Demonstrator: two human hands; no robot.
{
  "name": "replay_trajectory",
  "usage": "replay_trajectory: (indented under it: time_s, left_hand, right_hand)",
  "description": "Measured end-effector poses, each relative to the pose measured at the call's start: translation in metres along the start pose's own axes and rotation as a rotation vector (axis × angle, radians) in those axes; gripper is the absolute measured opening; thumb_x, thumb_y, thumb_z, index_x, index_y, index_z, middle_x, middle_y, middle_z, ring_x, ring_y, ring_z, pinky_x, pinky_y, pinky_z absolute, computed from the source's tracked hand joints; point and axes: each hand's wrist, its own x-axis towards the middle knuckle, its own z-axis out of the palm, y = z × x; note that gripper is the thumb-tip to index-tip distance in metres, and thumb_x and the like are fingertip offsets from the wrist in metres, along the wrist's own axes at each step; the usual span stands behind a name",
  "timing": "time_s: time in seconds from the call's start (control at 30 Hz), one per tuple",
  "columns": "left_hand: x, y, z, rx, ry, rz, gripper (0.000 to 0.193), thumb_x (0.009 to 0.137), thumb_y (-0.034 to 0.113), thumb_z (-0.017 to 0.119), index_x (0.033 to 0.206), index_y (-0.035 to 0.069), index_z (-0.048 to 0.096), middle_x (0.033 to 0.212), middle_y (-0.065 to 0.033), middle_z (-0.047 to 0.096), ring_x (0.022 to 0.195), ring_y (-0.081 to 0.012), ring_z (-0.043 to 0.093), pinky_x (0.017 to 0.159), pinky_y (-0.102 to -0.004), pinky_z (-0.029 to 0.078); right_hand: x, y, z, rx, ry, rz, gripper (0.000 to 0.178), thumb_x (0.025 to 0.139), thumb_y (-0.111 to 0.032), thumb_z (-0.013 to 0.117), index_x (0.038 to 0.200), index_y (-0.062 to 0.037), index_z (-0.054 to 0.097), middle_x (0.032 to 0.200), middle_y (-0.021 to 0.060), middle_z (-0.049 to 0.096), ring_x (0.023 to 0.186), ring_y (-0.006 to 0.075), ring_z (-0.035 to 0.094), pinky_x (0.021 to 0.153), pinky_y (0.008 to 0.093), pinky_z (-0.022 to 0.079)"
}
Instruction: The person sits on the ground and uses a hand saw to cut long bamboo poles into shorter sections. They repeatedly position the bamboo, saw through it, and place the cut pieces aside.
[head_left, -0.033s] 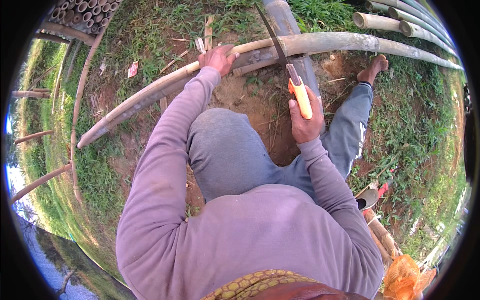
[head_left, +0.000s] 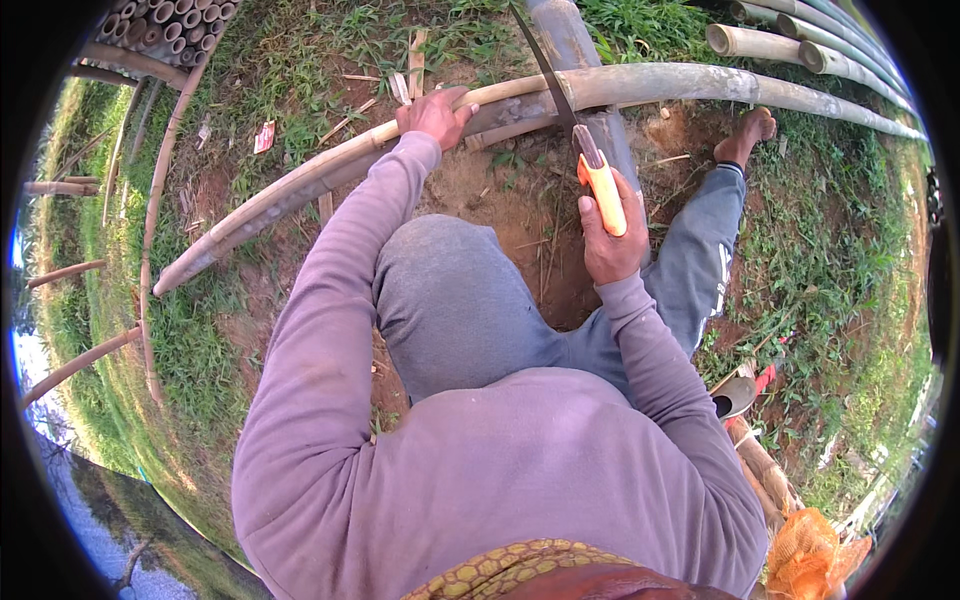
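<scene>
1. Ground (head_left: 480, 200): bare dirt patch ringed by grass, littered with split slivers. Person sits on it, one leg stretched out to the right, bare foot (head_left: 745, 135) close under the pole.
2. Long bamboo pole (head_left: 300, 185): lies across the view from lower left to upper right, in front of the knees, seemingly propped on a thicker grey pole (head_left: 565, 40) that runs away from the person.
3. Stock: stack of cut bamboo tubes (head_left: 165, 25) top left, more poles (head_left: 800, 50) top right, well apart from the work.
4. Left hand (head_left: 435, 115): clamped over the long bamboo pole, pinning it.
5. Right hand (head_left: 610, 245): fist closed round the orange handle of a long knife (head_left: 560, 95), blade angled up-left, edge at or just above the pole – can't tell if it's biting.
6. Risks, my read: left hand sits near the blade line, so a glancing stroke on the round surface could slide towards it. Pole isn't fixed; if it rolls, the blade could skip towards the outstretched leg.
</scene>
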Motion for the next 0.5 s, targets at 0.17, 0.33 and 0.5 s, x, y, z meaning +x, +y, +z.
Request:
replay_trajectory:
  time_s: [0.17, 0.33, 0.5]
  left_hand:
    - [0.001, -0.002, 0.004, 0.027, 0.034, 0.029, 0.059, 0.101, 0.062, 0.064, 0.149, 0.028, 0.068, 0.147, -0.0088, 0.071, 0.135, -0.0309, 0.067, 0.113, -0.0469, 0.047]
    - [0.01, -0.004, 0.006, 0.058, 0.063, 0.036, 0.06, 0.103, 0.064, 0.061, 0.15, 0.028, 0.067, 0.152, -0.0074, 0.068, 0.14, -0.029, 0.063, 0.116, -0.0451, 0.045]
    - [0.011, -0.004, 0.007, 0.01, 0.0, -0.025, 0.056, 0.103, 0.062, 0.064, 0.151, 0.032, 0.067, 0.158, 0.0006, 0.064, 0.149, -0.0224, 0.055, 0.122, -0.0472, 0.032]
  right_hand:
    - [0.001, 0.005, 0.002, 0.002, 0.048, 0.005, 0.055, 0.102, -0.019, 0.081, 0.147, 0.0036, 0.061, 0.137, 0.019, 0.073, 0.121, 0.0269, 0.074, 0.102, 0.038, 0.059]
    - [0.009, 0.019, 0.007, 0.071, 0.033, 0.07, 0.056, 0.102, -0.023, 0.082, 0.146, 0.0045, 0.062, 0.137, 0.0183, 0.073, 0.121, 0.0242, 0.073, 0.102, 0.037, 0.058]
    - [0.004, 0.019, 0.003, 0.155, 0.013, 0.141, 0.054, 0.102, -0.022, 0.082, 0.145, 0.0047, 0.063, 0.134, 0.017, 0.075, 0.119, 0.0222, 0.073, 0.102, 0.036, 0.058]
